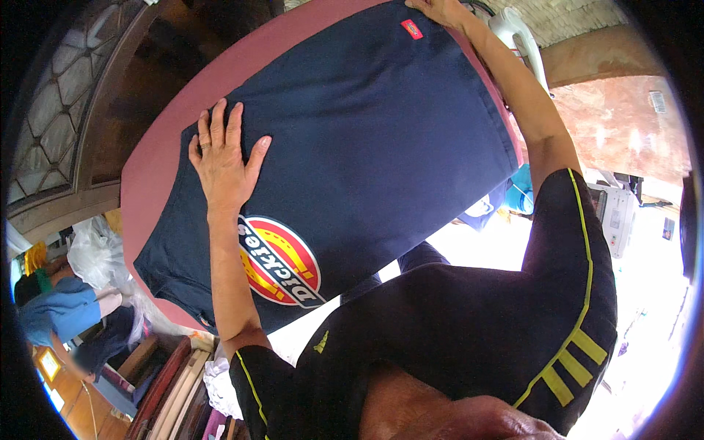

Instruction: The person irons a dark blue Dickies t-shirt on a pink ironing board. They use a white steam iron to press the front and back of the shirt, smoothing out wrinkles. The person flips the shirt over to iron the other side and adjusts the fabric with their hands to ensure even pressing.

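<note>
A dark navy T-shirt (pixel 352 139) with a colourful round logo print (pixel 282 260) lies spread over a dusty-red padded ironing board (pixel 165 139). My left hand (pixel 224 158) rests flat on the shirt at its left part, fingers and thumb spread. At the far right corner of the shirt, beside a small red tag (pixel 412 29), my right hand (pixel 438 11) holds the fabric edge between bent fingers, partly cut by the top of the view. Slight creases run across the cloth between the hands. The shirt's near edge hangs over the board toward my body.
A white iron (pixel 519 40) stands beyond my right forearm. Folded and heaped clothes (pixel 62 312) with a clear plastic bag (pixel 97 253) lie to the left, above wooden boards (pixel 172 392). A latticed window (pixel 59 95) is at far left; a white appliance (pixel 618 218) stands at right.
</note>
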Available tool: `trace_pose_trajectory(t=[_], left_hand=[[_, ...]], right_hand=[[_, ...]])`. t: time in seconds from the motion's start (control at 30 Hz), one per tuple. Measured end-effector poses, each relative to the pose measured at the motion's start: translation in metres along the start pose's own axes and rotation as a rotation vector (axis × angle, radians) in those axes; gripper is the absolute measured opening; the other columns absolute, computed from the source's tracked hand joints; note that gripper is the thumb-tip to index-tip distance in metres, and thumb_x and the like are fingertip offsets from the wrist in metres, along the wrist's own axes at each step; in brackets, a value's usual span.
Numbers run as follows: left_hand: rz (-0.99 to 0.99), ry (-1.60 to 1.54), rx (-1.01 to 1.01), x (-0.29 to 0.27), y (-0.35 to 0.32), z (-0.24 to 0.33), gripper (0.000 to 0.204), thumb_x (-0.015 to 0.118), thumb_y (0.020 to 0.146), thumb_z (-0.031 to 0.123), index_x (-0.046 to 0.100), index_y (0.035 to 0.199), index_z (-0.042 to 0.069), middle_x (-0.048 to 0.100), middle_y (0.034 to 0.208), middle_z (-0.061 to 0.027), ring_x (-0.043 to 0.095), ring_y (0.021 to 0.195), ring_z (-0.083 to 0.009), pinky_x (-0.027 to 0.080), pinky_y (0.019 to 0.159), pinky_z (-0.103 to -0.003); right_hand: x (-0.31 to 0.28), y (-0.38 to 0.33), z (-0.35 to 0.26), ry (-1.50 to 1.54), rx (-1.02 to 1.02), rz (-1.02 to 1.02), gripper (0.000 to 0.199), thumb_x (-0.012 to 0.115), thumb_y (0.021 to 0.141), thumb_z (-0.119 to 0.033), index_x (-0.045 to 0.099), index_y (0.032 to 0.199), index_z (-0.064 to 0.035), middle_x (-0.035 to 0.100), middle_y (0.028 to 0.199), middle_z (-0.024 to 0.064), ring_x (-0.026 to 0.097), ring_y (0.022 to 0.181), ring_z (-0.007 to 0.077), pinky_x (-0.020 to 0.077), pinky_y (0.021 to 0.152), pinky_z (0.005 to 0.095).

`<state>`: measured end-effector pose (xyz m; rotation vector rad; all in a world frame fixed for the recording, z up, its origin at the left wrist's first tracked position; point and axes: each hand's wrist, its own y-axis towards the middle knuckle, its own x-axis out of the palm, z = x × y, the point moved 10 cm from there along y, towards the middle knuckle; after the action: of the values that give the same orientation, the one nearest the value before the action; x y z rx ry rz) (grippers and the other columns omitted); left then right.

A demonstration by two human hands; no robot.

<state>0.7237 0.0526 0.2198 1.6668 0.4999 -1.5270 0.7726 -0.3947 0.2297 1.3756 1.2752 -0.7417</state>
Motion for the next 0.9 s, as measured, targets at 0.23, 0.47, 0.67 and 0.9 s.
trace_pose_trajectory(t=[0.23, 0.47, 0.67, 0.9], left_hand=[[-0.036, -0.006, -0.012, 0.0, 0.003, 0.0, 0.063, 0.056, 0.094, 0.052, 0.046, 0.147, 0.019, 0.034, 0.159, -0.0054, 0.025, 0.149, -0.0304, 0.018, 0.118, -0.055], [0.04, -0.178, 0.264, -0.003, 0.099, 0.19, 0.06, 0.063, 0.09, 0.042, 0.052, 0.138, 0.007, 0.042, 0.151, -0.0151, 0.035, 0.142, -0.0352, 0.033, 0.109, -0.055], [0.222, -0.079, 0.297, 0.07, 0.185, 0.289, 0.06, 0.053, 0.096, 0.045, 0.051, 0.141, 0.005, 0.046, 0.148, -0.0175, 0.041, 0.139, -0.035, 0.031, 0.113, -0.051], [0.139, -0.066, 0.233, 0.072, 0.188, 0.279, 0.071, 0.049, 0.093, 0.054, 0.041, 0.15, 0.012, 0.035, 0.156, -0.0171, 0.029, 0.146, -0.0363, 0.021, 0.115, -0.057]], right_hand=[[0.004, 0.014, 0.024, 0.039, 0.074, 0.121, 0.019, 0.066, 0.083, -0.017, 0.064, 0.095, -0.0021, 0.07, 0.091, 0.0208, 0.067, 0.089, 0.0381, 0.0522, 0.076, 0.0467], [0.019, 0.027, 0.03, 0.188, 0.137, 0.051, 0.022, 0.065, 0.085, -0.021, 0.066, 0.097, -0.0037, 0.07, 0.091, 0.02, 0.067, 0.092, 0.038, 0.0522, 0.079, 0.0473], [-0.063, -0.027, -0.006, 0.024, -0.048, 0.41, 0.04, 0.063, 0.087, -0.026, 0.061, 0.118, -0.0006, 0.065, 0.112, 0.0255, 0.062, 0.105, 0.0412, 0.0494, 0.092, 0.0474], [-0.133, -0.203, 0.055, -0.038, 0.376, 0.252, 0.038, 0.06, 0.091, -0.024, 0.057, 0.12, 0.0017, 0.064, 0.111, 0.0289, 0.063, 0.104, 0.0421, 0.0495, 0.088, 0.0496]])
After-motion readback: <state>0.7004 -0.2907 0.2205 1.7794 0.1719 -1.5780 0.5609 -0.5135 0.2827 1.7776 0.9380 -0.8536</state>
